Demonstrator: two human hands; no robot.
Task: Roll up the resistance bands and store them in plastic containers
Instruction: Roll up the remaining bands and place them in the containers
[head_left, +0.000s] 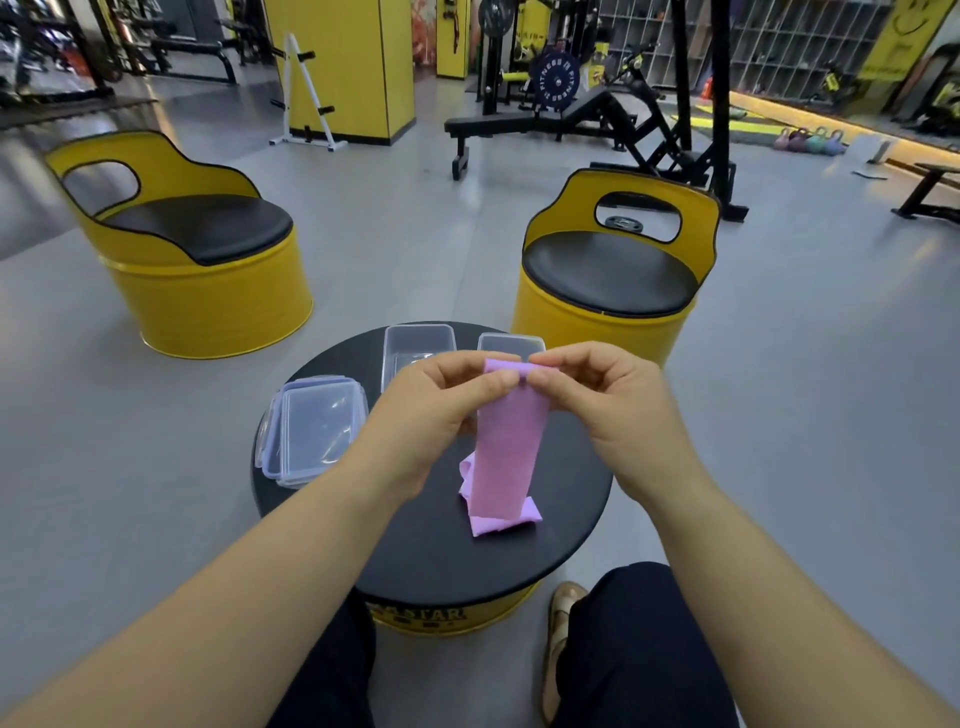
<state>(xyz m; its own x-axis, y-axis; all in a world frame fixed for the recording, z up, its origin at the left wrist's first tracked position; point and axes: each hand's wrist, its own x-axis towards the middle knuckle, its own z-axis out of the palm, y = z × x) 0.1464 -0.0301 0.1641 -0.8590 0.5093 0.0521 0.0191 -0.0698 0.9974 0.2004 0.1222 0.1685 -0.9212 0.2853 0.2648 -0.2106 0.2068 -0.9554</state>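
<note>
Both hands, the left hand (441, 395) and right hand (602, 395), pinched the top end of the pink band (511, 441). It hung straight down between them, its bottom bunched on the worktop (415, 545).

- The bare left forearm (234, 577) and right forearm (779, 571) reach forward from the lower corners and converge toward the middle, wrists roughly level
- The left hand (441, 415) is raised, thumb side toward the camera, its fingers (467, 371) curled, thumb and forefinger pinching the top edge of the pink band (511, 441)
- The right hand (613, 410) mirrors it, its curled digits and thumb pinching the same edge
- The two thumb tips sit just beside each other, nearly touching
</note>
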